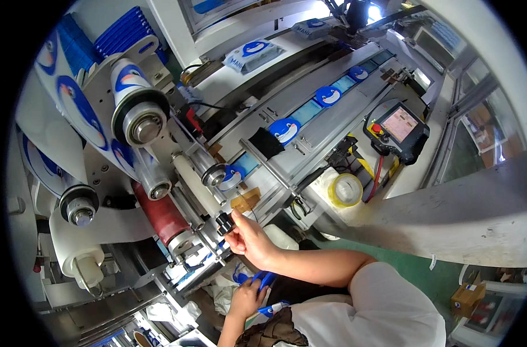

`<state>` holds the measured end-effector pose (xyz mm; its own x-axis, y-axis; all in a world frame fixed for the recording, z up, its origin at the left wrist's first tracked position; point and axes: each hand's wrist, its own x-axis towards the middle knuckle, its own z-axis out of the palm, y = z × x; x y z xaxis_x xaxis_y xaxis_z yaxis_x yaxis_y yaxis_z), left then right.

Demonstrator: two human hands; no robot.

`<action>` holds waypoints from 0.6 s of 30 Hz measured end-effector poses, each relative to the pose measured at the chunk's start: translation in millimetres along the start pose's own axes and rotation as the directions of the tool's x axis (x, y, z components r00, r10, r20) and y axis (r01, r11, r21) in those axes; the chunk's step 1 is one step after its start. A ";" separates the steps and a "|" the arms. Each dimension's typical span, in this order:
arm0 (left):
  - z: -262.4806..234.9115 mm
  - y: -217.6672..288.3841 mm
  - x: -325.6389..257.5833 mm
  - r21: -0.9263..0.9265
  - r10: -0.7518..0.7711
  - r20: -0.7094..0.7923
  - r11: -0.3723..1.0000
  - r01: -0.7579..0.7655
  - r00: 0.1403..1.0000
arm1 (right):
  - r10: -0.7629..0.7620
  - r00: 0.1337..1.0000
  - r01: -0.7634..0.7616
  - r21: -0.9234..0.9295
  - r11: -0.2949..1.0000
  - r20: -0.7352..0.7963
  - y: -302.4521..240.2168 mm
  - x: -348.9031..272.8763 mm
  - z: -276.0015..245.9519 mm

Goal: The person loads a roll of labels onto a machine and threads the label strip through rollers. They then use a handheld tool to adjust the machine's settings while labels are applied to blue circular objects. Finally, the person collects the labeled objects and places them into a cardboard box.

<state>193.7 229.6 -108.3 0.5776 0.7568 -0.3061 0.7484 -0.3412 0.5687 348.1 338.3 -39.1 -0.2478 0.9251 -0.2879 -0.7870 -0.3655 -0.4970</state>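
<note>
My right hand (247,236) reaches out to a labelling machine and pinches a small black knob (224,222) at the end of a roller shaft. A dark red roller (161,213) and a white roller (193,184) lie just left of the knob. Lower down, close to my body, my left hand (245,299) holds a blue strip (262,280) of film or label material. A printed web with blue round labels (285,129) runs up the machine's track away from my hands.
Large reels of blue-and-white label stock (72,107) turn on hubs at the left. A roll of yellow tape (345,189) and a handheld control panel with a red button (397,130) sit to the right. Blue-and-white packs (254,55) lie farther back. A grey beam (448,220) crosses the right.
</note>
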 end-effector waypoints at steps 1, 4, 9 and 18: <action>0.2 -0.6 -1.5 -0.008 0.006 -0.009 1.000 -0.006 1.000 | 0.004 1.000 -0.004 0.007 1.000 0.002 0.5 -0.1 0.0; -3.3 2.2 -4.9 -0.004 0.038 -0.013 0.999 -0.038 0.999 | 0.007 1.000 -0.007 0.003 1.000 0.010 0.7 -0.3 0.3; -32.7 27.7 -6.8 -0.033 -0.020 0.121 0.999 0.024 0.992 | -0.008 0.999 0.008 0.001 1.000 0.042 4.4 2.4 -8.2; -20.5 9.4 -3.6 0.016 -0.026 0.175 1.000 0.024 0.984 | -0.005 1.000 0.005 -0.023 1.000 0.029 0.6 0.0 -3.6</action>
<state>191.9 235.1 -86.2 0.6057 0.6563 -0.4498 0.7671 -0.3317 0.5491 349.6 337.7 -42.3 -0.2603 0.9294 -0.2616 -0.7753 -0.3627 -0.5171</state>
